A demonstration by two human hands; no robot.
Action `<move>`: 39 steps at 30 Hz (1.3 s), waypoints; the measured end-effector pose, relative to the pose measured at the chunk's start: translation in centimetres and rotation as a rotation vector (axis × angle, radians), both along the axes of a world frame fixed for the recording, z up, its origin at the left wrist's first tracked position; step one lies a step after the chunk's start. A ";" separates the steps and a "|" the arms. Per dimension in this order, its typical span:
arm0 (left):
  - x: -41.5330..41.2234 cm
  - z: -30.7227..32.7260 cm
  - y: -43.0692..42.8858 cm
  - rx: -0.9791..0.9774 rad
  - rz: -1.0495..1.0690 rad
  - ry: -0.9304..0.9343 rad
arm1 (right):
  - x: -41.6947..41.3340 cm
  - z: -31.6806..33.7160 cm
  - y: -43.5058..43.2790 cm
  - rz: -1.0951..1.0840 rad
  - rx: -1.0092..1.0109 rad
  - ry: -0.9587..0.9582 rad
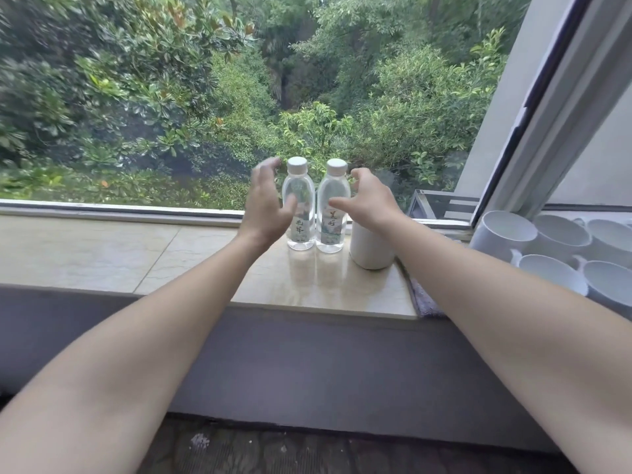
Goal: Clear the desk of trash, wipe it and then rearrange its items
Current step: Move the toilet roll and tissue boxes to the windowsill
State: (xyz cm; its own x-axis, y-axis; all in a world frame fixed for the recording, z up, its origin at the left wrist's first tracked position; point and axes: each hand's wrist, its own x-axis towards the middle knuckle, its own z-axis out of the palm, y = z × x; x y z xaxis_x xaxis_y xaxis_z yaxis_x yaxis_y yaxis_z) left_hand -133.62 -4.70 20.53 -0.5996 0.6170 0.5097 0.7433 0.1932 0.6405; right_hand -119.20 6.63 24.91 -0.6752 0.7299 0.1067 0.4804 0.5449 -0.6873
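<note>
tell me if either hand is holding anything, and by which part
Nothing is held: the open left hand is beside the left bottle, the open right hand beside the right bottle.

The left hand's [265,206] fingertips are blurred, so whether they touch the bottle [301,206] at their 3 o'clock is unclear. The right hand's [367,203] wrist hides the white container's [371,249] top (and most of the grey cloth [422,299]). At the frame's 3 o'clock the edge cuts off the mugs [561,237].
</note>
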 end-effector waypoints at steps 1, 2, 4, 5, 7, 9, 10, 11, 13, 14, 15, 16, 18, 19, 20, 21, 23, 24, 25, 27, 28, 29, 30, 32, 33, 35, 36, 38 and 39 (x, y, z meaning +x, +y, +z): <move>0.3 0.7 -0.1 0.025 0.018 0.142 | 0.6 0.4 0.2 -0.008 0.002 0.005; 0.8 1.6 -0.2 0.025 0.022 0.274 | 1.3 0.7 0.5 -0.022 0.000 0.010; 1.9 3.2 0.1 -0.058 -0.022 0.494 | 2.8 1.5 1.3 -0.049 0.012 0.002; 2.6 3.7 0.5 -0.129 -0.063 0.588 | 3.7 1.9 1.8 -0.058 0.032 -0.015; 4.4 4.7 1.5 -0.280 -0.154 0.737 | 5.8 2.4 2.8 -0.064 0.086 -0.058; 6.0 5.0 3.1 -0.392 -0.228 0.814 | 8.3 2.8 3.8 -0.076 0.133 -0.095; 6.9 5.1 4.0 -0.424 -0.251 0.836 | 9.7 2.9 4.4 -0.090 0.140 -0.107; 7.9 5.2 5.1 -0.442 -0.267 0.847 | 11.2 3.2 5.0 -0.107 0.141 -0.113; 10.5 5.8 7.4 -0.441 -0.301 0.828 | 14.5 3.8 6.3 -0.149 0.123 -0.114; 11.9 6.1 8.7 -0.429 -0.324 0.813 | 16.2 4.2 7.0 -0.172 0.113 -0.107; 13.5 6.4 9.9 -0.417 -0.352 0.801 | 18.0 4.5 7.7 -0.199 0.111 -0.099; 15.2 6.6 11.2 -0.413 -0.382 0.796 | 19.8 4.8 8.4 -0.233 0.113 -0.094; 18.7 6.8 13.8 -0.429 -0.441 0.800 | 23.9 5.1 9.8 -0.302 0.122 -0.106; 20.5 6.9 15.0 -0.451 -0.467 0.806 | 25.9 5.1 10.5 -0.327 0.122 -0.127; 22.3 6.9 16.2 -0.476 -0.490 0.813 | 28.0 5.0 11.4 -0.348 0.109 -0.165; 24.0 7.0 17.3 -0.502 -0.513 0.823 | 30.0 4.9 12.0 -0.357 0.096 -0.219; 27.7 7.1 19.5 -0.544 -0.566 0.856 | 33.9 4.7 13.2 -0.375 0.058 -0.316; 29.6 7.1 20.6 -0.557 -0.595 0.875 | 35.8 4.6 13.7 -0.384 0.037 -0.334; 31.5 7.1 21.6 -0.560 -0.623 0.892 | 37.8 4.6 14.2 -0.392 0.027 -0.339; 35.5 7.2 23.9 -0.529 -0.672 0.911 | 41.9 4.7 15.0 -0.418 0.035 -0.335; 37.7 7.2 25.1 -0.502 -0.695 0.908 | 44.1 4.7 15.5 -0.437 0.038 -0.324; 40.0 7.2 26.2 -0.474 -0.719 0.900 | 46.3 4.6 16.0 -0.459 0.032 -0.302; 42.4 7.2 27.3 -0.446 -0.746 0.894 | 48.7 4.5 16.5 -0.485 0.019 -0.280; 47.9 6.9 29.3 -0.396 -0.811 0.902 | 53.8 4.3 17.3 -0.549 0.015 -0.283; 50.8 6.6 30.3 -0.378 -0.846 0.915 | 56.5 4.1 17.5 -0.584 0.014 -0.288; 56.6 6.0 32.5 -0.355 -0.912 0.956 | 62.2 3.6 17.9 -0.658 0.001 -0.270; 59.8 5.6 33.5 -0.337 -0.944 0.974 | 65.1 3.3 17.9 -0.697 -0.009 -0.260; 65.9 5.1 35.2 -0.288 -1.006 0.979 | 70.9 2.3 17.8 -0.780 -0.038 -0.255; 68.9 4.9 35.8 -0.265 -1.039 0.973 | 73.8 1.9 17.6 -0.827 -0.057 -0.256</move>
State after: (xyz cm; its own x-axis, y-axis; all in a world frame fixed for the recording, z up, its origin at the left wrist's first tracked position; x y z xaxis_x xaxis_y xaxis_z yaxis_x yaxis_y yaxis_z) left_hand -64.68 31.14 25.43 0.6802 0.6888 0.2507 0.7308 -0.6638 -0.1592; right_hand -45.45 24.20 26.79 0.0767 0.9967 -0.0274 0.8509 -0.0798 -0.5192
